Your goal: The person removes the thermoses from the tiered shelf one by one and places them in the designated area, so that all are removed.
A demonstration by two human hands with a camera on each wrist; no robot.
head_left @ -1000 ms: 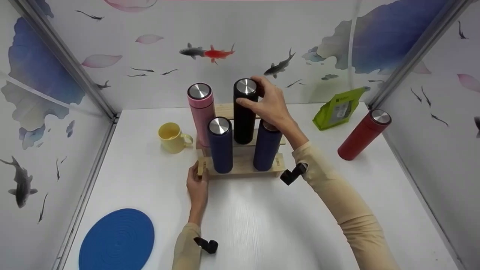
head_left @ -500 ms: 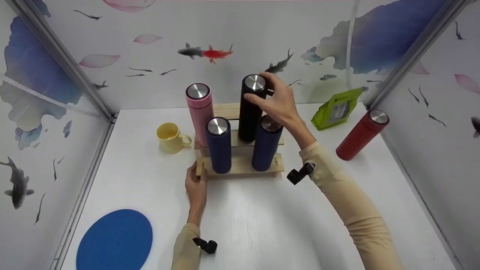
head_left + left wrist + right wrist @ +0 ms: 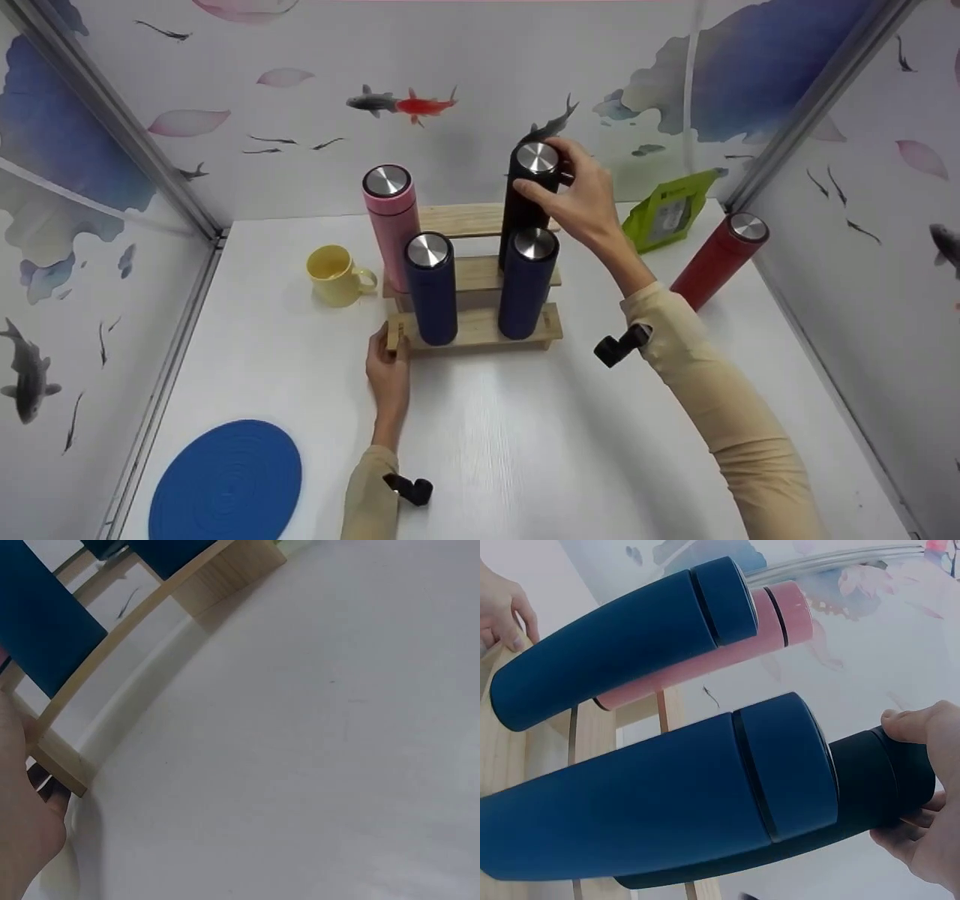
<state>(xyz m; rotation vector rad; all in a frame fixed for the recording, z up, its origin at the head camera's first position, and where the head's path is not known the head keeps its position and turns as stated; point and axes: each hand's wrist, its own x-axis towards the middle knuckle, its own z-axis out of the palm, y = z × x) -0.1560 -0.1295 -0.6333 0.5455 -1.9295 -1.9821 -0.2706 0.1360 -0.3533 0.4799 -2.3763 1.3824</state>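
The nearest thing is the blue mat (image 3: 225, 480), which lies at the front left of the table (image 3: 525, 450), close to the left wall. The wide front part of the table beside it gives open room.

The left hand (image 3: 388, 371) rests on the table at the front left corner of the wooden rack (image 3: 480, 328), and its fingers hold that corner; the left wrist view shows the thumb side against the corner post. On the lowest step of the rack stand 2 navy flasks (image 3: 431, 289), upright, with steel tops. The rack's front edge runs just behind the hand, and its right end is free.

On the middle step stands the pink flask (image 3: 391, 225), and left of it, apart from the rack, the yellow mug (image 3: 335, 274) with its handle toward the rack.

The right hand (image 3: 581, 195) is clamped around the top of the black flask (image 3: 525, 202), thumb in front and fingers behind the cap. This flask stands behind the right navy one, and its bottom is hidden. Compared with 1 second ago, the black flask and the right hand have moved to the right and farther back; the left hand has kept its place.

Farther right, the red flask (image 3: 716, 259) leans near the right wall. Behind it the green pouch (image 3: 667, 214) stands in the back corner; its label is too small to read.
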